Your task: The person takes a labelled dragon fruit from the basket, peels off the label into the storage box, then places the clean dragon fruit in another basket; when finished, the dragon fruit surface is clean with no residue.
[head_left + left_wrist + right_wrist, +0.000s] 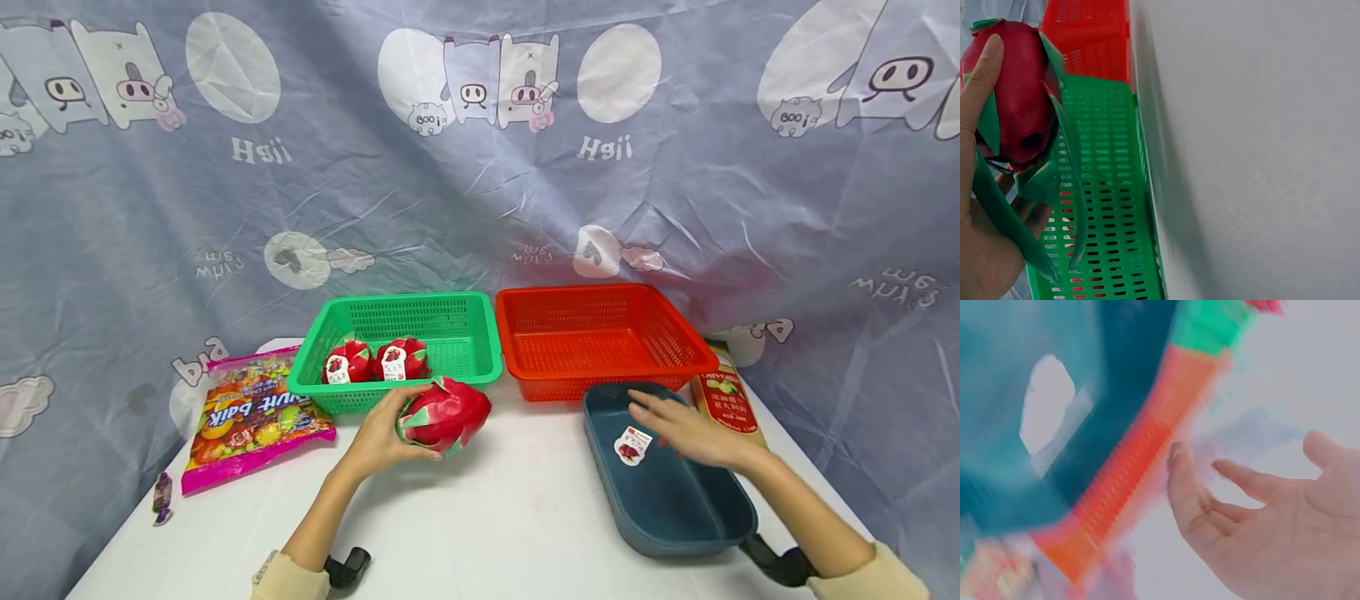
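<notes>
One dragon fruit (454,413) lies gripped in left hand (384,437); right hand (690,429) hovers apart, relaxed.

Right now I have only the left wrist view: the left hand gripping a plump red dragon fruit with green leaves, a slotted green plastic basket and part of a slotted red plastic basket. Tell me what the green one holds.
Observer: Two red dragon fruits with white labels sit in the green plastic basket.

Operator: Now find the bare right hand and report its grip.

Observer: It holds nothing; the palm shows bare in the right wrist view.

Operator: Then describe what stands nearer the person than the slotted red plastic basket.

Observer: In the head view, a dark blue container, rectangular with rounded corners, stands by the basket's front right part.
</notes>
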`<state>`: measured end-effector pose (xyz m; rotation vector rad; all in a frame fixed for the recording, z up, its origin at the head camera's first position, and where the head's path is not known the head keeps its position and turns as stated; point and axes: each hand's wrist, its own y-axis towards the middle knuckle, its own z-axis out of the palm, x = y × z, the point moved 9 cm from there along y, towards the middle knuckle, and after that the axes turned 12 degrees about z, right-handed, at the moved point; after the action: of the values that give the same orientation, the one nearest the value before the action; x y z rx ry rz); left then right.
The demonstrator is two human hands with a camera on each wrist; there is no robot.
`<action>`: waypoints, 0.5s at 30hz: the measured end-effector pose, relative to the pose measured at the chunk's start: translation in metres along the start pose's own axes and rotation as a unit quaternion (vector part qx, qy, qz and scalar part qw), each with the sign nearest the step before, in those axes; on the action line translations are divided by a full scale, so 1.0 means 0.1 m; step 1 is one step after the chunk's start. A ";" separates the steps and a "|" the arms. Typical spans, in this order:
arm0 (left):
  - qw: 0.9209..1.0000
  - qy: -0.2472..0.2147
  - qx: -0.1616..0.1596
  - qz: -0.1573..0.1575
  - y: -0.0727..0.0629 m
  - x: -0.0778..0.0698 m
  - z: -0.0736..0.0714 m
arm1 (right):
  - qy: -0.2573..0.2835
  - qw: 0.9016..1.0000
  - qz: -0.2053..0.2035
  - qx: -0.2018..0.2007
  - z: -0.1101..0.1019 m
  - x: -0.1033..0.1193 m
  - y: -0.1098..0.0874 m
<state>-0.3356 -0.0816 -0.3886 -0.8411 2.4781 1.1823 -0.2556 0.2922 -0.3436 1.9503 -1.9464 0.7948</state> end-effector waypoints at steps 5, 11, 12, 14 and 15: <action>1.000 -0.004 -0.009 0.002 0.02 -0.04 -0.01 | -0.005 0.990 -0.028 -0.138 -0.86 -0.08 0.11; 1.000 -0.014 -0.018 0.008 0.07 -0.10 -0.02 | 0.038 0.989 0.013 -0.143 -1.05 -0.84 0.65; 1.000 -0.014 -0.019 0.012 0.08 -0.12 -0.02 | 0.055 0.990 0.020 -0.126 -1.00 -0.97 0.73; 0.999 -0.017 -0.024 0.019 0.10 -0.15 -0.02 | 0.085 0.991 0.029 -0.100 -0.88 -1.19 0.85; 0.999 -0.020 -0.026 0.020 0.10 -0.15 -0.01 | 0.096 0.991 0.035 -0.092 -0.82 -1.29 0.89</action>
<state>-0.3295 -0.0710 -0.3747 -0.7784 2.4528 1.2698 -0.3514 0.4393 -0.3647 1.6467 -1.9079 0.7607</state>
